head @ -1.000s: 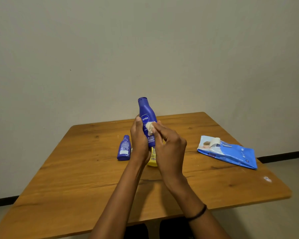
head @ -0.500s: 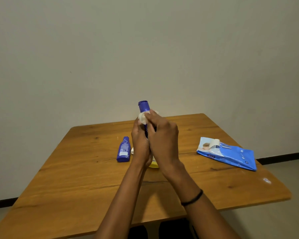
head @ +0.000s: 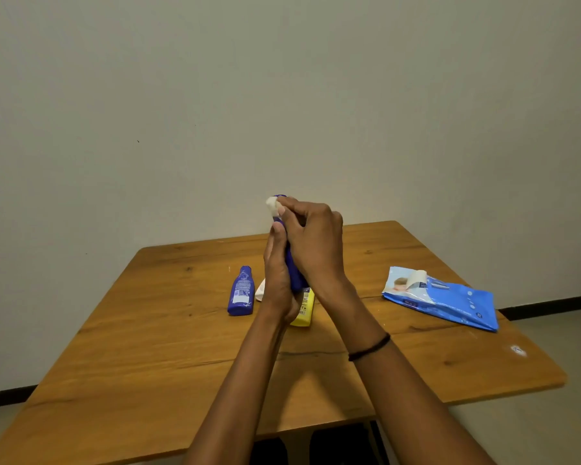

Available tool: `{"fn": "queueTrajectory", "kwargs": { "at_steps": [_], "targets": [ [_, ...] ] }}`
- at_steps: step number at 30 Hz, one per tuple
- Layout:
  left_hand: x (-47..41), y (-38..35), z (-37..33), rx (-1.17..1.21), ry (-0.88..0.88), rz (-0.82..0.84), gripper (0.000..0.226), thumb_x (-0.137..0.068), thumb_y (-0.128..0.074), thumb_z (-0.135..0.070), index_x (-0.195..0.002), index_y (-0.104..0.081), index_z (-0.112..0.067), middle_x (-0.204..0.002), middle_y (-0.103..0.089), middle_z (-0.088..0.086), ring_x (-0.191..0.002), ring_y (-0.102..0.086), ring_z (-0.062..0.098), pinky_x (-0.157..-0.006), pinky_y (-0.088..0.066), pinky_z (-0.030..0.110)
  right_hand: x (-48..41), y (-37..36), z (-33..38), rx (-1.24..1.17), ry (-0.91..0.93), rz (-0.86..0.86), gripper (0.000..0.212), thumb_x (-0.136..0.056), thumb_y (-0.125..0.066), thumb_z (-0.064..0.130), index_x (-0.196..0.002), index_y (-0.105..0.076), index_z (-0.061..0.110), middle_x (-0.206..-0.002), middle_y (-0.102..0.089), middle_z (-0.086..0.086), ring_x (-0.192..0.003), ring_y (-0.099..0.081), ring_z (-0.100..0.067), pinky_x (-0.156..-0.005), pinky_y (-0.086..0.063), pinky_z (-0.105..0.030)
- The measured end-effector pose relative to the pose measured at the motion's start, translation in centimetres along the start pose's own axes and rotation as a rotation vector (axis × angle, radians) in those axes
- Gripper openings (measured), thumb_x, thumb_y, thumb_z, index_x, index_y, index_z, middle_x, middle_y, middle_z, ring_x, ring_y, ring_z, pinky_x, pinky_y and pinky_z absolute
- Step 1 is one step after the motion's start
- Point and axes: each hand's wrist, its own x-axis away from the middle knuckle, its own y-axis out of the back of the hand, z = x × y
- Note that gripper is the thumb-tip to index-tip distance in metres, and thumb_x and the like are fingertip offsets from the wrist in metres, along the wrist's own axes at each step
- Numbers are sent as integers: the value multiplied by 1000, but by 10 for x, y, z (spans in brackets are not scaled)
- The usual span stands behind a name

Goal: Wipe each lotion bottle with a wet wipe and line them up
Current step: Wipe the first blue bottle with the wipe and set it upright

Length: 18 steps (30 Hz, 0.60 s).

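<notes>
The fingers (head: 294, 205) of the right hand (head: 316, 246) pinch a white wipe (head: 272, 205) against the top of a dark blue bottle (head: 294, 273). The left hand (head: 277, 280) grips the bottle's body, holding it upright above the wooden counter (head: 148, 347). A pale wall stands behind the counter. A smaller blue bottle (head: 241, 292) lies just left of the hands, and a blue wipes pack (head: 443, 298) lies well apart on the right. A yellow bottle (head: 304, 308) is half hidden under the wrists, and the held bottle's cap and label are covered.

Wooden table (head: 148, 364), small blue bottle (head: 241, 292) lying flat, yellow bottle (head: 304, 310), blue wipes pack (head: 450, 302)
</notes>
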Motion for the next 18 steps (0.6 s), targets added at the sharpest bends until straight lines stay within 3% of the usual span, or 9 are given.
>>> {"fn": "queueTrajectory", "kwargs": {
  "at_steps": [3,5,7,11,18],
  "targets": [
    [-2,5,-4,95,1,34,48,-101,-50,-45,-138,-59,-16,-120,-69,6,-115,-66,18,-89,-55,33,14,0,0,-24,46,27,27,-96,-61,23,-122,-66,22,-111,-72,5,-99,-67,-3,-81,-51,-8],
    [-5,9,-11,152,-2,45,47,-103,-45,-44,-137,-59,-16,-101,-69,4,-91,-68,13,-76,-57,28,34,1,-3,-6,58,57,31,-96,-62,24,-127,-63,23,-111,-72,5,-94,-68,-4,-78,-57,-18],
    [-8,15,-14,195,-6,64,55,-101,-41,-49,-145,-50,-18,-83,-61,3,-72,-61,10,-63,-55,25,57,4,-9,25,61,92,38,-94,-64,21,-132,-58,21,-119,-69,3,-103,-65,-4,-82,-56,-19],
    [-10,21,-18,239,23,40,59,-100,-41,-53,-139,-51,-10,-90,-61,6,-78,-62,16,-61,-56,26,96,13,-18,26,58,92,45,-91,-66,16,-134,-55,15,-130,-63,0,-123,-52,-1,-95,-51,-22],
    [-6,12,-16,282,171,109,59,-98,-43,-56,-127,-52,-5,-97,-61,6,-85,-61,14,-72,-56,25,84,15,-18,29,84,-3,46,-89,-66,13,-134,-56,10,-133,-60,-4,-126,-51,-7,-97,-52,-31]
  ]
}}
